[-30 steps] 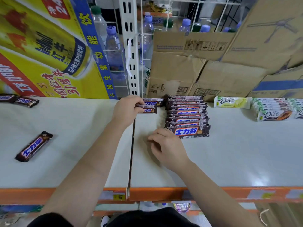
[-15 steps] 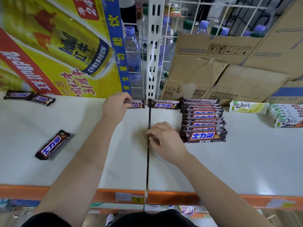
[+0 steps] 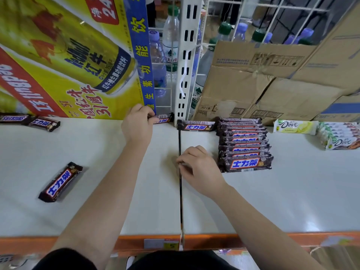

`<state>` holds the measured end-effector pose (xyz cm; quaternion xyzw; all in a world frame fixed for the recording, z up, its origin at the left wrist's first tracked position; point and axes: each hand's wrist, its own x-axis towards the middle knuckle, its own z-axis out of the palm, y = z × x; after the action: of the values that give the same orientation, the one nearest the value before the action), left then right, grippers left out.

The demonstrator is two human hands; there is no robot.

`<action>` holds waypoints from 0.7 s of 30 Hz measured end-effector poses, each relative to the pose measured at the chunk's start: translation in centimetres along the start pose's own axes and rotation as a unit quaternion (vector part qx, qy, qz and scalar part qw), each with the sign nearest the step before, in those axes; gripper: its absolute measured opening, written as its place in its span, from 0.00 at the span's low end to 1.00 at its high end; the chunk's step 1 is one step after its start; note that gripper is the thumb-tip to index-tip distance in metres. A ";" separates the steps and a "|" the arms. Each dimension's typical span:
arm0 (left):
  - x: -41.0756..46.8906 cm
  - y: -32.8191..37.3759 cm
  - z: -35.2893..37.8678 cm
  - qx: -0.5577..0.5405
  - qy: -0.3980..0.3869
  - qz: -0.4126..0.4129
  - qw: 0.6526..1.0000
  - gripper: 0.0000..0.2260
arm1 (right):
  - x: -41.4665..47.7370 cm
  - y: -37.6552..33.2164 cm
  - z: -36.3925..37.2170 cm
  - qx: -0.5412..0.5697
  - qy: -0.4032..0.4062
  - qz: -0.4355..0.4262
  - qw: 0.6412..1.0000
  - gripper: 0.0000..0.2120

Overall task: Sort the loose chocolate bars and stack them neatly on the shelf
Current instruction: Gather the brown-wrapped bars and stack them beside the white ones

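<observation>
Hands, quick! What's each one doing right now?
The left hand grips a chocolate bar at the back of the shelf.
The right hand rests on the shelf, fingers curled; whether it holds anything cannot be told.

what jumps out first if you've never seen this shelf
The huge yellow Red Bull advert fills the upper left. Right of centre on the white shelf sits a tidy row of Snickers bars, while the left hand grips one Snickers bar at the back edge and a loose bar lies at front left.
</observation>
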<state>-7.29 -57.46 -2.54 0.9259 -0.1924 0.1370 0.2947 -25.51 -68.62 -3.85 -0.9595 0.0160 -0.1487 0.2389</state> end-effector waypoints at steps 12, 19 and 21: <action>1.4 -2.0 -0.8 -0.002 -0.026 0.035 0.999 0.05 | -0.1 0.2 0.0 0.003 0.001 -0.007 1.000 0.08; 0.9 -2.6 -0.8 -0.009 -0.024 0.003 1.000 0.05 | 0.3 -0.3 0.3 -0.018 0.013 -0.004 1.000 0.06; 0.5 -2.4 -0.8 -0.017 -0.022 0.001 1.000 0.07 | 0.3 -0.3 0.4 -0.020 0.015 0.001 1.000 0.06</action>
<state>-5.93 -55.29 -2.96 0.9235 -0.2026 0.1134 0.3055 -25.12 -68.21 -3.92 -0.9618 0.0239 -0.1621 0.2194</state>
